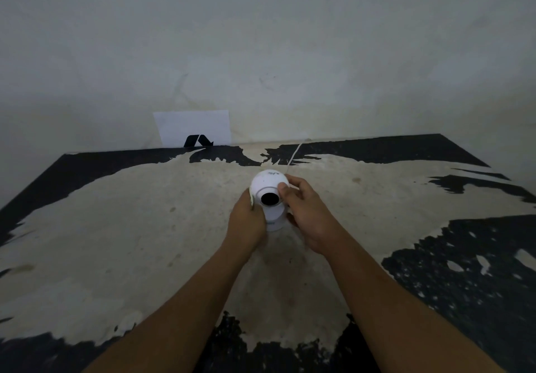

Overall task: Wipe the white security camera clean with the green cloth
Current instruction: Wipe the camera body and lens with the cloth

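Note:
A white security camera [268, 187] with a round head and a black lens stands upright on the worn table [116, 227], lens facing me. My left hand [246, 221] presses against its left side, with a pale green cloth [251, 198] peeking out between palm and camera; most of the cloth is hidden. My right hand [304, 213] grips the camera's right side, thumb resting on the head beside the lens. A thin white cable [294, 153] runs from behind the camera toward the wall.
The tabletop is black with large peeled pale patches. A white sheet of paper [193, 127] with a black mark leans against the grey wall [261, 39] behind the table's far edge. The table's near edge lies under my forearms.

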Available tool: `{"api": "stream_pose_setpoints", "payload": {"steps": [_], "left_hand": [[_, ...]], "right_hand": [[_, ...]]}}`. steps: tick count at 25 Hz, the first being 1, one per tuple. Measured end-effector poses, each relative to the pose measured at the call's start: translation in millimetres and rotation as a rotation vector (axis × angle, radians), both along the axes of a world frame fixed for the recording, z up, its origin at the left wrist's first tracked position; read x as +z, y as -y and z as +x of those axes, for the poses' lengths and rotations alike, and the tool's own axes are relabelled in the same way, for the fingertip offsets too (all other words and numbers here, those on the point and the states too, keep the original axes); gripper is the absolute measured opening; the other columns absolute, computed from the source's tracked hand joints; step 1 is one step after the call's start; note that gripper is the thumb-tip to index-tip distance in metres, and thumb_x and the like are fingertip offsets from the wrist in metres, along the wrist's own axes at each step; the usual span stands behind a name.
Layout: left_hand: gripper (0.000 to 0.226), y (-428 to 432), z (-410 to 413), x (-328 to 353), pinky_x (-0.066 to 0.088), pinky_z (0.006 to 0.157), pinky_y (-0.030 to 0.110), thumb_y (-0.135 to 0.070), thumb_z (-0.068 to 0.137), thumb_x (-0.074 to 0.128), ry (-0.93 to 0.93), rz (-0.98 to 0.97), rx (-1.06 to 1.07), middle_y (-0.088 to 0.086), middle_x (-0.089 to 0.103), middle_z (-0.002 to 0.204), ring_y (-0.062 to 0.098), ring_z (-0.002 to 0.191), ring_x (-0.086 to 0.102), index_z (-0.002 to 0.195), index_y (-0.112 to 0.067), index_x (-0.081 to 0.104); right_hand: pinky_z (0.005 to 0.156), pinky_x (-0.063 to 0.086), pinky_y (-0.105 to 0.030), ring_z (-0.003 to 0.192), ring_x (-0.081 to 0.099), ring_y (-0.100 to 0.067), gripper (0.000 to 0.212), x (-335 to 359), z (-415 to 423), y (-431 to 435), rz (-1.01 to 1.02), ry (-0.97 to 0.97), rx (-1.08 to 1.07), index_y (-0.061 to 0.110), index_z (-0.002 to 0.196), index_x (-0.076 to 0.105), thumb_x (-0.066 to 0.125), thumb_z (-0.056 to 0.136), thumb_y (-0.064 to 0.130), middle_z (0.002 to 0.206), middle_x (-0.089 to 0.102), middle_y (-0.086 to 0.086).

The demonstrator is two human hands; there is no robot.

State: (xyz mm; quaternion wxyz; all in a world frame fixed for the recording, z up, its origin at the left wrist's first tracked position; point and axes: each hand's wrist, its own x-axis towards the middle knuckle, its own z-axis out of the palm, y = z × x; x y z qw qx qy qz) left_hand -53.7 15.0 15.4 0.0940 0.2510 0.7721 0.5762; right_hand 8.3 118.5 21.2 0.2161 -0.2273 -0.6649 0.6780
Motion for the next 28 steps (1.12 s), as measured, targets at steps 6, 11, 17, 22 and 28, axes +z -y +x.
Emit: {"api": "stream_pose_setpoints", "payload": {"steps": [6, 11, 17, 22, 28], "left_hand": [[0.046, -3.7, -11.2, 8.4, 0.043, 0.094, 0.028, -0.014, 0.095, 0.04, -0.177, -0.094, -0.006, 0.009, 0.055, 0.132, 0.021, 0.116, 0.054, 0.141, -0.015, 0.036], [0.049, 11.4, 10.1, -6.6, 0.036, 0.09, 0.024, -0.023, 0.095, 0.044, -0.154, -0.326, -0.103, 0.015, 0.052, 0.135, 0.026, 0.118, 0.052, 0.14, -0.011, 0.03], [0.033, 56.5, 28.3, 27.0, 0.05, 0.079, 0.03, -0.007, 0.096, 0.034, 0.016, -0.283, -0.28, 0.008, 0.066, 0.108, 0.024, 0.094, 0.062, 0.106, -0.019, 0.063], [0.023, 60.2, 19.5, 67.4, 0.048, 0.049, 0.018, -0.005, 0.092, 0.042, 0.074, -0.059, -0.278, 0.008, 0.066, 0.087, 0.017, 0.069, 0.061, 0.095, -0.014, 0.063], [0.014, 41.3, -3.1, 83.3, 0.056, 0.07, 0.035, -0.006, 0.086, 0.057, -0.024, 0.07, -0.24, 0.006, 0.068, 0.087, 0.019, 0.076, 0.065, 0.088, -0.02, 0.059]], "right_hand": [[0.094, 0.05, -0.038, 0.109, 0.059, -0.015, 0.035, 1.1, 1.7, -0.6, -0.002, 0.006, 0.031, 0.03, 0.124, 0.05, 0.053, 0.091, 0.042, 0.124, 0.06, 0.002], [0.09, 0.048, -0.035, 0.111, 0.057, -0.016, 0.037, 2.8, 0.9, 2.7, 0.001, 0.021, 0.022, 0.029, 0.127, 0.047, 0.052, 0.092, 0.041, 0.129, 0.058, 0.0], [0.107, 0.039, -0.044, 0.132, 0.043, -0.022, 0.059, 10.5, 12.6, 4.5, 0.197, 0.099, -0.013, 0.025, 0.143, 0.033, 0.05, 0.091, 0.047, 0.15, 0.04, -0.003], [0.091, 0.05, -0.021, 0.097, 0.061, 0.006, 0.053, 43.8, 44.4, 11.7, 0.22, -0.107, 0.148, 0.023, 0.129, 0.047, 0.056, 0.083, 0.047, 0.11, 0.062, 0.013], [0.065, 0.045, -0.038, 0.069, 0.053, -0.021, 0.014, 58.6, 38.5, -7.6, 0.316, -0.097, 0.076, 0.006, 0.08, 0.064, 0.071, 0.081, 0.018, 0.074, 0.059, -0.011]]}}
